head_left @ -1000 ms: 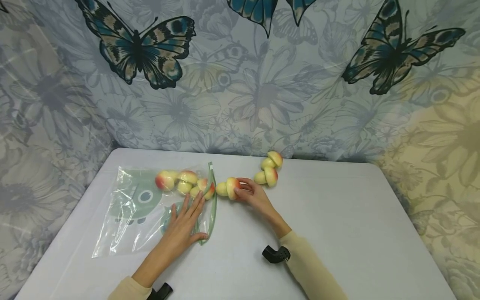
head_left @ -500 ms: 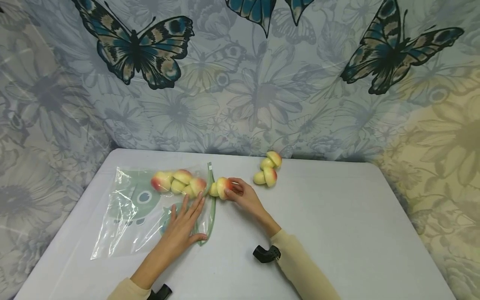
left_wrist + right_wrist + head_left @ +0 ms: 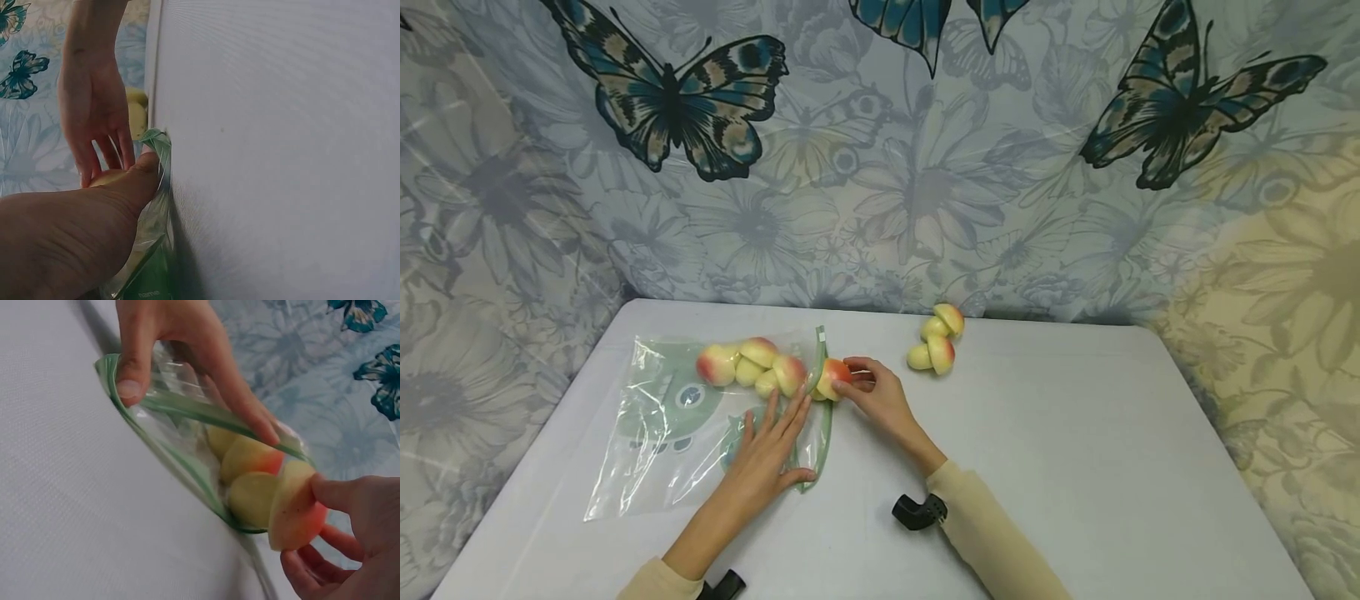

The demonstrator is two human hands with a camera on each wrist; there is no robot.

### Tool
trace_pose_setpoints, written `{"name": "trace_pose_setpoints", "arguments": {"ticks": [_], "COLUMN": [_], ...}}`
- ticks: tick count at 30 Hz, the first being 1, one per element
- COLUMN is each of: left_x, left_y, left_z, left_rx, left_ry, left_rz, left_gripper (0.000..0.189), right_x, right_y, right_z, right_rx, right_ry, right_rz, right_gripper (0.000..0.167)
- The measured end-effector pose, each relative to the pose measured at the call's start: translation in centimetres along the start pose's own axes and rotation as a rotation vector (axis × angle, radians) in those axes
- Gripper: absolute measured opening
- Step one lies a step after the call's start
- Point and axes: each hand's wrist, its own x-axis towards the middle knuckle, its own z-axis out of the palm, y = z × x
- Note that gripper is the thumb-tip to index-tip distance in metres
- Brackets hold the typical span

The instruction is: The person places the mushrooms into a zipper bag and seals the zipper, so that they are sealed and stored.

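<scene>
Mushroom [image 3: 833, 379] partly inside clear bag [image 3: 640, 471]

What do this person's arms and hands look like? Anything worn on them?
Both the left hand and right hand are bare, with no gloves. Plain cream-beige long sleeves cover the forearms. Near each wrist sits a small black fitting; the right one is elbow-shaped. I see no cables.
</scene>
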Motion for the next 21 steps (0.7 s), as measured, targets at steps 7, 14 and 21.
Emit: {"name": "trace_pose_setpoints", "arguments": {"ticks": [7, 14, 21], "left_x": [-0.04, -0.03, -0.10], "left_y": [0.04, 0.10, 0.03], "left_z": [-0.09, -0.04, 0.07], "left_rx": [-0.008, -0.010, -0.005], "left_ry": [0.005, -0.003, 0.006], "left_rz": [0.003, 0.000, -0.002], "left_gripper": [0.109, 0.108, 0.109], "right_x": [0.21, 0.38, 0.19], "right_y": [0.23, 0.41, 0.38], "right_z": [0.64, 0.89, 0.32], "right_rx": [-0.003, -0.019, 0.040], "right_ry": [0.021, 0.034, -0.032], "right_rz": [0.018, -0.002, 0.004], "right_gripper": [0.038, 0.031, 0.026]}}
